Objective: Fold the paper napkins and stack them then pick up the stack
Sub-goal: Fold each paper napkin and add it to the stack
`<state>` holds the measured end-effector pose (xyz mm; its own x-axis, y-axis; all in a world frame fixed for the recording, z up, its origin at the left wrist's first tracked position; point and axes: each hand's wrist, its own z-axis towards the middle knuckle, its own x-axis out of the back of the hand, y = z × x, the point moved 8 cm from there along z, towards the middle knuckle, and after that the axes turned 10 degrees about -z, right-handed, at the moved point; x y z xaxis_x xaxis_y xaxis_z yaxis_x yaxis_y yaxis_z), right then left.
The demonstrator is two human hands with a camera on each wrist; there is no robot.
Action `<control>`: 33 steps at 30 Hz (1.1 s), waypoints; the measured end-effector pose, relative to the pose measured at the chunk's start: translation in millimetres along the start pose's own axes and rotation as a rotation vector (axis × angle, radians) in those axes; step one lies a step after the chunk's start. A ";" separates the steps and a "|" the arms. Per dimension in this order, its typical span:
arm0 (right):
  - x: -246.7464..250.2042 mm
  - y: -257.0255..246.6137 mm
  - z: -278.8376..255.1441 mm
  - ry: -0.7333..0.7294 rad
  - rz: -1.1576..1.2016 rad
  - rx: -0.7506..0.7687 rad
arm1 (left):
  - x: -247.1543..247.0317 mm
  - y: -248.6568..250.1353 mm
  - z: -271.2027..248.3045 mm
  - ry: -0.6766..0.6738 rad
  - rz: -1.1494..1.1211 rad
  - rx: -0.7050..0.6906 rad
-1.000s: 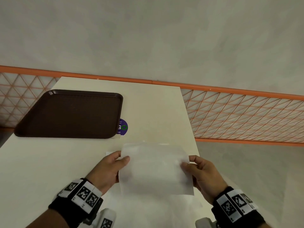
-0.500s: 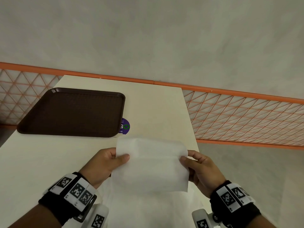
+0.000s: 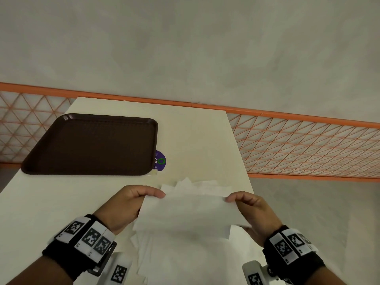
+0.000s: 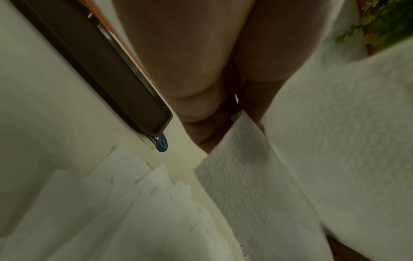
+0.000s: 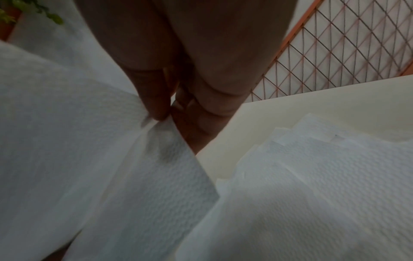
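Observation:
A white paper napkin hangs above the table between my two hands. My left hand pinches its upper left corner between thumb and fingers. My right hand pinches the upper right corner. The left wrist view shows the napkin running down from the fingers. In the right wrist view the thumb and fingers nip the napkin at its edge. Several loose white napkins lie overlapped on the table beneath, also seen as napkins and napkins.
A dark brown tray sits on the cream table at the far left, with a purple round sticker by its near right corner. An orange lattice railing runs behind and right of the table. The table's right edge lies close to my right hand.
The held napkin has come down and tipped flatter toward the table. Both hands moved lower with it, and the loose napkins behind its top edge have come into view.

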<state>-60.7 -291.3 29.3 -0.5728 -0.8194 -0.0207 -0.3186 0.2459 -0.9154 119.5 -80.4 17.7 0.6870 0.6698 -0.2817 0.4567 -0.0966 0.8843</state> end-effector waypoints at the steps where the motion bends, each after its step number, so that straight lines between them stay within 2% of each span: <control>1: 0.2 1.7 0.6 0.018 -0.009 -0.022 | 2.5 0.2 1.2 -0.003 0.003 0.020; 7: -8.9 10.2 4.1 0.031 -0.017 -0.119 | 8.0 0.7 6.2 -0.054 -0.033 0.099; 11: -2.4 19.1 5.8 0.114 -0.140 -0.120 | 4.3 -11.5 15.1 0.005 -0.009 0.175; 15: 9.1 30.2 14.9 0.172 -0.335 -0.101 | 1.6 -18.9 34.1 0.018 0.364 0.007; 19: 17.4 48.6 37.1 0.129 -0.535 -0.141 | -4.1 -39.5 55.4 0.103 0.597 -0.029; 23: 18.0 53.2 64.1 0.134 -1.074 -0.098 | -12.6 -62.5 74.6 0.148 0.872 -0.038; 26: -3.5 48.4 70.1 0.026 -1.530 0.111 | -32.5 -65.1 77.2 0.144 1.205 -0.197; 28: -27.2 57.4 65.2 -0.151 -1.663 0.219 | -58.2 -74.9 74.5 0.026 1.350 -0.258; 30: -42.3 75.9 60.1 -0.304 -1.720 0.216 | -75.3 -96.7 71.2 -0.092 1.498 -0.196; 31: -45.7 85.8 59.3 -0.350 -1.744 0.207 | -77.7 -102.1 69.1 -0.107 1.527 -0.183; 33: -48.2 98.6 60.9 -0.379 -1.760 0.235 | -76.0 -118.9 68.7 -0.146 1.550 -0.094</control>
<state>-18.5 -259.1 -84.5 0.4725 -0.0821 0.8775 -0.1752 -0.9845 0.0022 51.8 -170.4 -91.6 0.4859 -0.1120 0.8668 -0.7561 -0.5514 0.3525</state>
